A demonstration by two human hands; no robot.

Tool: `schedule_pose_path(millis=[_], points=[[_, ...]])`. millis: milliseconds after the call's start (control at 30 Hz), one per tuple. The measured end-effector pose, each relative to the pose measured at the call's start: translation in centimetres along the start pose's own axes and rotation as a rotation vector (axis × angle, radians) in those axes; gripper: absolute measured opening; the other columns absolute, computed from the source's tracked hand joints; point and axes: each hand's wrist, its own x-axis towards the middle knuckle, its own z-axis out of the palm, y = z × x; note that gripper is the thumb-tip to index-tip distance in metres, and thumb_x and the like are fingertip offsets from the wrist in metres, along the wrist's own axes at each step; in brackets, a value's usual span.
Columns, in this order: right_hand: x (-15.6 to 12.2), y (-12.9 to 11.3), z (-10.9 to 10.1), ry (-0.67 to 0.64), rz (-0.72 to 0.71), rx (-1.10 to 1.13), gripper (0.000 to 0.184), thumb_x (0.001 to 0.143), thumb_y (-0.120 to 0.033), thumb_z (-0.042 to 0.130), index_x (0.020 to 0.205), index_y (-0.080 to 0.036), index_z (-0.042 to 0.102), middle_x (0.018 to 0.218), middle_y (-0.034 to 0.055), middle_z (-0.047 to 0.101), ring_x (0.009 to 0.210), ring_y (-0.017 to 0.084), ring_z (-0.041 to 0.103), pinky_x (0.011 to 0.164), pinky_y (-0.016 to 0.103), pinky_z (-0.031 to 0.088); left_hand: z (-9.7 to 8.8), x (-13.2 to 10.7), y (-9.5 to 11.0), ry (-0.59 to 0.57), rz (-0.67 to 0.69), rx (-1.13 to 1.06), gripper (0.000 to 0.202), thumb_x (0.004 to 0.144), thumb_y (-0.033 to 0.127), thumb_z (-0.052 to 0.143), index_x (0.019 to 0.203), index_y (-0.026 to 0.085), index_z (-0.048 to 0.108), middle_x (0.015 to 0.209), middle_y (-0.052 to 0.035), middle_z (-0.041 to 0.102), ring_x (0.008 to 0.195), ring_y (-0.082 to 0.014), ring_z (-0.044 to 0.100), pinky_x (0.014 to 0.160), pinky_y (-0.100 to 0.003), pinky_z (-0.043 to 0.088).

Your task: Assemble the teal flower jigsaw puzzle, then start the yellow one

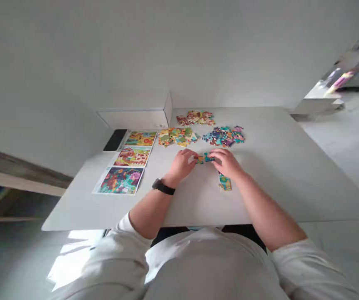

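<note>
My left hand (182, 165) is closed in a pinch at the edge of an orange jigsaw puzzle piece (200, 160), partly covered by the fingertips. Facing it, my right hand (227, 163) grips a teal puzzle piece (209, 157) between thumb and fingers. A narrow gap seems to lie between the two pieces, just above the white tabletop. Below my right hand lies a short strip of puzzle pieces (225, 183) in teal and yellow, its upper end hidden by the hand.
Three loose piles sit farther back: orange-green pieces (178, 136), blue-purple pieces (225, 136) and red-yellow pieces (195, 118). At left are three picture sheets (121, 181) and a black phone (115, 140). A white box (132, 118) stands against the wall. The table's front edge (179, 226) is near my body.
</note>
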Motion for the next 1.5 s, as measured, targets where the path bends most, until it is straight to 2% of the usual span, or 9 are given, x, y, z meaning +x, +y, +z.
schedule_pose_path(millis=[267,533,833,1167,1300,1400,1500], points=[[0.3,-0.2,0.7,-0.063,0.075,-0.073,0.03,0.094,-0.015,0.072,0.118,-0.029,0.084,0.136,0.0077,0.078,0.125,0.032,0.071,0.116,0.054,0.055,0.8,0.0,0.0,-0.114,-0.047,0.079,0.037,0.095,0.014,0.068,0.128,0.027,0.079,0.142,-0.0081,0.075,0.132,-0.0296,0.068,0.12,-0.049,0.051],[0.5,-0.2,1.0,-0.095,0.097,-0.115,0.029,0.094,-0.019,0.072,0.117,-0.03,0.086,0.135,0.0072,0.079,0.123,0.032,0.071,0.114,0.055,0.055,0.9,0.1,-0.1,-0.15,-0.006,0.062,0.043,0.095,0.011,0.063,0.13,0.027,0.08,0.138,-0.0076,0.077,0.13,-0.0278,0.068,0.121,-0.048,0.05],[0.5,-0.5,1.0,-0.136,0.118,-0.154,0.031,0.094,-0.019,0.071,0.121,-0.029,0.085,0.136,0.0074,0.078,0.125,0.032,0.069,0.114,0.054,0.053,0.7,-0.2,0.5,-0.169,0.008,0.151,0.054,0.098,0.01,0.057,0.139,0.036,0.079,0.139,-0.0063,0.074,0.13,-0.0273,0.066,0.12,-0.047,0.049],[0.1,-0.5,1.2,-0.127,0.132,-0.159,0.027,0.095,-0.023,0.073,0.116,-0.032,0.087,0.131,0.0082,0.076,0.125,0.033,0.066,0.114,0.055,0.053,0.3,-0.3,1.2,-0.179,0.014,0.205,0.049,0.101,0.012,0.055,0.135,0.035,0.081,0.137,-0.0072,0.073,0.128,-0.0275,0.064,0.12,-0.048,0.046],[0.2,-0.3,-0.1,-0.055,0.09,-0.059,0.03,0.097,-0.024,0.071,0.123,-0.03,0.084,0.133,0.0093,0.075,0.127,0.031,0.068,0.117,0.053,0.053,-0.9,-0.7,2.0,-0.224,0.035,0.279,0.046,0.101,0.012,0.054,0.132,0.033,0.08,0.135,-0.008,0.074,0.127,-0.0292,0.065,0.12,-0.052,0.042],[0.2,0.1,-2.4,0.075,0.093,0.011,0.029,0.098,-0.024,0.068,0.122,-0.029,0.083,0.129,0.0093,0.076,0.126,0.029,0.07,0.118,0.05,0.054,-2.3,-1.3,2.4,-0.284,0.036,0.344,0.045,0.099,0.009,0.056,0.128,0.032,0.081,0.132,-0.0081,0.075,0.121,-0.029,0.067,0.115,-0.049,0.046],[-0.2,0.1,-5.1,0.085,0.132,0.026,0.025,0.099,-0.026,0.067,0.118,-0.028,0.083,0.124,0.0089,0.078,0.122,0.029,0.072,0.115,0.05,0.055,-3.6,-2.3,2.3,-0.346,0.042,0.402,0.04,0.095,0.01,0.06,0.122,0.031,0.082,0.125,-0.0099,0.075,0.115,-0.03,0.07,0.11,-0.047,0.049]])
